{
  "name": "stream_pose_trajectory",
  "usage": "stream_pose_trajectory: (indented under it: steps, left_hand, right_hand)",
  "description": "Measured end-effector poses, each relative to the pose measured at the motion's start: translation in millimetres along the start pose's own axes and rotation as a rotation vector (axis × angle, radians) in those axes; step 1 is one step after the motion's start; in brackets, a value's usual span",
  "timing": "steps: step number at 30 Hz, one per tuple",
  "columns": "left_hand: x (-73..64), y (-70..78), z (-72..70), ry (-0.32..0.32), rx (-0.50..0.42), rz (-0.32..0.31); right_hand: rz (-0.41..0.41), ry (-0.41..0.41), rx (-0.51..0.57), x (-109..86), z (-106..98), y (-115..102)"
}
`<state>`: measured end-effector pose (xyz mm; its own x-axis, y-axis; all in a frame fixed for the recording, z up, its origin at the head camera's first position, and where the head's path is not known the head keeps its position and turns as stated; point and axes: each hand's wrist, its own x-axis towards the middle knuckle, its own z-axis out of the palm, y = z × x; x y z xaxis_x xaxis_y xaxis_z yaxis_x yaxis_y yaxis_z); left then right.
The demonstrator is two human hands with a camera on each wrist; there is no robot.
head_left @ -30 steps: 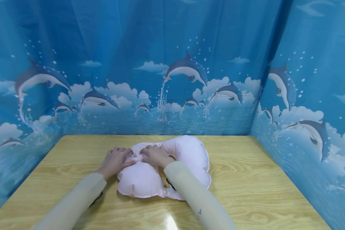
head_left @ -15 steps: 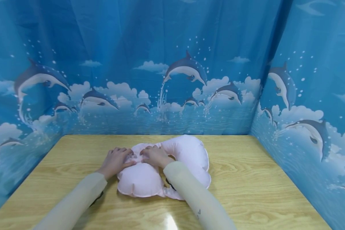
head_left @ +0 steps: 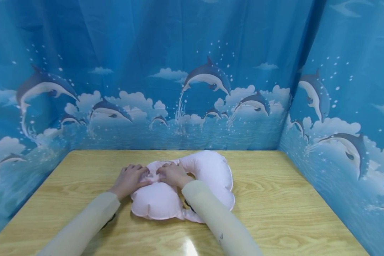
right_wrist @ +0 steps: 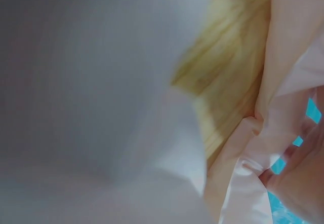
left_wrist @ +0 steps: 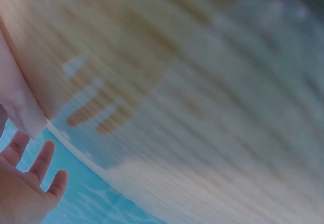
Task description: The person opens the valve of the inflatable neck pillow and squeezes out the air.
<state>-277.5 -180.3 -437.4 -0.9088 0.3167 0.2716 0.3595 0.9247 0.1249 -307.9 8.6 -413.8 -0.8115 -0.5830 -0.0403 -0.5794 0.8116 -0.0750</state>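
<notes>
Between both hands, a puckered, wrinkled section of a pale pink cushion. Left hand [head_left: 129, 179] grips this section from its left side: thumb laid along the near edge, fingers bent on the far side. Left wrist view shows several of its fingers spread apart beside a pink edge. Right hand [head_left: 173, 173] grips the same section from the right, fingers bent, tips on the fabric; the wrist view shows fabric folds at the fingers. Exact finger contact partly hidden for both.

Cushion [head_left: 156, 201] lies on the worktop under both hands. A plump lobe sits just nearer the person than the hands; a larger curved lobe lies to the right of the right hand. Just beside the right wrist, an opening in the cushion, partly covered by the right sleeve [head_left: 214, 213], pale, with a small dark mark on the forearm. Left sleeve [head_left: 86, 222], also pale, runs back from the left hand, with a dark strip under it, identity unclear.

Outward from the hands on all visible sides: wood-grain worktop [head_left: 284, 199], bright glare spot on the near part. Beyond the hands and to both sides: blue curtain [head_left: 131, 53] printed with leaping dolphins, clouds and water.
</notes>
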Motion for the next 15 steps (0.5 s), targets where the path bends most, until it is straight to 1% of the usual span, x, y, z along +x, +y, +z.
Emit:
stream_pose_trajectory:
  steps: [9,15]
  left_hand:
    - [0.1,2.1,-0.2,0.001,0.012,0.009]
    - [-0.4,2.1,1.5,-0.011,0.011,0.0]
  right_hand:
    - [-0.001,0.013,-0.024,0.4,3.4,0.5]
    - [-0.001,0.015,-0.024,-0.1,3.6,0.3]
